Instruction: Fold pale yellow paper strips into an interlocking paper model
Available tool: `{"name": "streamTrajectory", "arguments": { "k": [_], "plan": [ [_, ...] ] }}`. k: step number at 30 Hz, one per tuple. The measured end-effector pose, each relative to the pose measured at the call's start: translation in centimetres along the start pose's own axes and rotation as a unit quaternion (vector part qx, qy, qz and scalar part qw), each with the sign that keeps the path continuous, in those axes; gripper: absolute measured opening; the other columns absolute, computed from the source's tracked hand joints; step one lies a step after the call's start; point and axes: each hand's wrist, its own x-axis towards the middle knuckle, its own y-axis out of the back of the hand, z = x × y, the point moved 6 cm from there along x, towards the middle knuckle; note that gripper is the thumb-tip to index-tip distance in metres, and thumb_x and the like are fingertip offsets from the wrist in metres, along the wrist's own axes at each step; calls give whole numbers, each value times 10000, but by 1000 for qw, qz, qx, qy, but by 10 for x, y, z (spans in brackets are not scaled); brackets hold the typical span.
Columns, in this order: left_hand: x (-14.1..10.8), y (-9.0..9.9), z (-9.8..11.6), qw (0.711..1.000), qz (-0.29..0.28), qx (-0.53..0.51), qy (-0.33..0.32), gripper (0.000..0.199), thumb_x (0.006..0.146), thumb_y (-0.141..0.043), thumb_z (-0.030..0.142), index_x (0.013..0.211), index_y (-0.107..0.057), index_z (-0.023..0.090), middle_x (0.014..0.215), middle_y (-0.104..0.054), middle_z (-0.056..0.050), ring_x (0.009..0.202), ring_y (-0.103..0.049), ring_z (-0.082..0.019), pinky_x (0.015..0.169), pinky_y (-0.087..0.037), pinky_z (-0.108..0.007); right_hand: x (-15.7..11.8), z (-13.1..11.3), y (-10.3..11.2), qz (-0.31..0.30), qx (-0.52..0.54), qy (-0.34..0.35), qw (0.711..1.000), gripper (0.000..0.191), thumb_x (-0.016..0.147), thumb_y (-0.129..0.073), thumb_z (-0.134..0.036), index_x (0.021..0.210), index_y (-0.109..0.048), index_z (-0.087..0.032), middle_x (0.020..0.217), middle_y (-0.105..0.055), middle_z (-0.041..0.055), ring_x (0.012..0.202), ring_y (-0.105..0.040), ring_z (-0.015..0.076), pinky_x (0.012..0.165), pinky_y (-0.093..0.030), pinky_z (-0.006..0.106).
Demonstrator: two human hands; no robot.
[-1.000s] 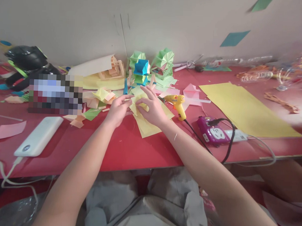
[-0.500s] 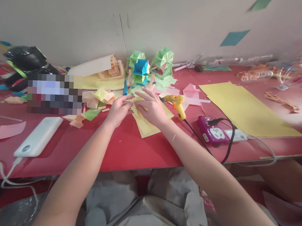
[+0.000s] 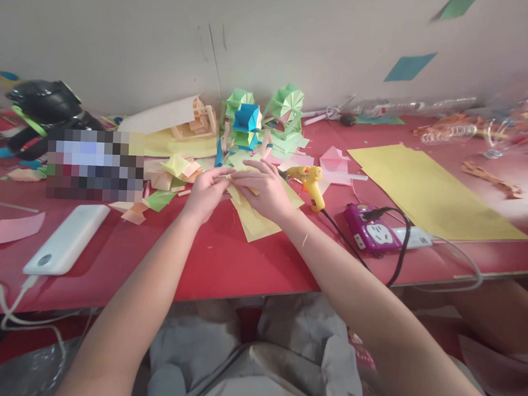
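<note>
In the head view my left hand (image 3: 205,194) is closed in a pinch at the middle of the table, holding a small piece of yellow paper that the fingers mostly cover. My right hand (image 3: 264,189) meets it from the other side, its fingertips pressed together on the same piece. Flat yellow sheets (image 3: 253,225) lie on the table under my right hand. Just right of that hand rests a yellow glue gun (image 3: 309,182). Beyond both hands stands a blue and green folded-paper model (image 3: 247,124).
Green paper wheels (image 3: 287,102) stand by the wall. A purple socket block (image 3: 370,230) and a large yellow sheet (image 3: 434,194) lie to the right. On the left are a white power bank (image 3: 69,239), paper scraps (image 3: 161,199) and a black object (image 3: 47,104). The red table (image 3: 226,269) ends nearby.
My two hands have drawn slightly closer together, and the right fingers have closed in toward the left fingertips. Everything else on the table stays put.
</note>
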Motion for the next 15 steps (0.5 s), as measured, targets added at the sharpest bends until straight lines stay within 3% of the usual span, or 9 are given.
{"name": "streamTrajectory", "arguments": {
  "k": [8,15],
  "plan": [
    [2,0,-1,999,-18,-42,23,280,765,-737,279,1017,-718,158,895,-697,-65,800,-672,-183,725,-542,-311,0,0,1,-8,-8,-1,1000,256,976,-563,-202,911,-783,-317,1134,-783,-37,1324,-570,266,1213,-280,554],
    [1,0,1,999,8,-35,31,296,709,-742,249,993,-727,167,831,-673,-40,773,-645,-180,696,-518,-303,0,1,6,41,-28,-41,998,138,949,-613,-273,908,-742,-247,1517,-535,61,1497,-354,327,1211,-295,588]
  ]
}}
